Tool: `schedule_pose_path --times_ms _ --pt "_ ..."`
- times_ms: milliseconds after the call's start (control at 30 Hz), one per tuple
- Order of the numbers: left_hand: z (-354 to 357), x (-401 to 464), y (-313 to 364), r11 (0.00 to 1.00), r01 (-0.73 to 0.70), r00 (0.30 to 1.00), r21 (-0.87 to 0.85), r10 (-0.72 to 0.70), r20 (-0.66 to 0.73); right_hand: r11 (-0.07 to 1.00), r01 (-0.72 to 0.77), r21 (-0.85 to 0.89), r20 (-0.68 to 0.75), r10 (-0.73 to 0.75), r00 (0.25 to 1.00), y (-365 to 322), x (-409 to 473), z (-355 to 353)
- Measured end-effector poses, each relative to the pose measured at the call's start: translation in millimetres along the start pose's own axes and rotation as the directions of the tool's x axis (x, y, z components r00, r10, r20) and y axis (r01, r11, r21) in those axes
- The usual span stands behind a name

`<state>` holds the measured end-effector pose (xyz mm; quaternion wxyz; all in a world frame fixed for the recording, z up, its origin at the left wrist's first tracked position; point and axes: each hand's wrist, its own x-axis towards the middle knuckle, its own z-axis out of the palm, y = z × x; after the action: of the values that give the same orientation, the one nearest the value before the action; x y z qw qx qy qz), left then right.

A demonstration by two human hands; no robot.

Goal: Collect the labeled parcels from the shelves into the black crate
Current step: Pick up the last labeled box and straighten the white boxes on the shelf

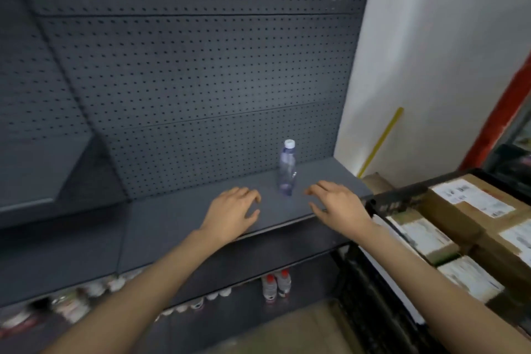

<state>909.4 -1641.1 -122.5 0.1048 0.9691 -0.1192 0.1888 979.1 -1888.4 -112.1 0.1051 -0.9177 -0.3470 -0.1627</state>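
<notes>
left hand [234,210]: over the front of the grey shelf [178,215], fingers loosely curled, holding nothing.
right hand [334,204]: just right of the left one, over the shelf's front edge, fingers loosely spread, also holding nothing.
between the hands: a clear water bottle [287,169], upright, white cap on top, standing just beyond the fingertips; no label of the parcel kind on it, so likely not a thing to collect.
labeled parcels [471,204]: brown boxes with white labels, right of the right hand and nearer the body, already inside the black crate [396,198]; long sides running away to the right.
crate from the hands: rim close beside the right hand, well apart from the left; right hand plainly the nearer.
on this shelf: no parcel visible within reach of either hand.
below the hands: lower shelf with a row of small bottles [275,286], blurred.
judged step: this shelf cleared of parcels; next pick probably lying elsewhere, out of view.
</notes>
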Motion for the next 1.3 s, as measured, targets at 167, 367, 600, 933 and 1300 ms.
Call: schedule_pose_path --times_ms 167,367,600,933,1300 --pt "-61 -107 -69 0.975 0.203 0.979 0.091 -0.201 -0.033 0.974 0.184 0.129 0.062 -0.193 0.979 -127 35 24" --pt "-128 -243 -125 0.887 0.429 0.903 0.170 -0.420 -0.091 0.883 0.383 0.272 0.059 -0.412 0.909 -284 51 56" --pt "-190 -392 -167 0.725 0.656 0.755 0.210 -0.625 -0.200 0.746 0.555 0.369 0.032 -0.607 0.794 -453 52 79" --pt "-238 -545 -218 0.414 0.899 0.438 0.141 -0.847 -0.302 0.532 0.696 0.483 0.061 -0.813 0.579 -639 68 108" --pt "-265 -596 -355 0.253 0.960 0.280 0.124 -0.901 -0.331 0.402 0.728 0.556 0.048 -0.890 0.454 -791 149 171"
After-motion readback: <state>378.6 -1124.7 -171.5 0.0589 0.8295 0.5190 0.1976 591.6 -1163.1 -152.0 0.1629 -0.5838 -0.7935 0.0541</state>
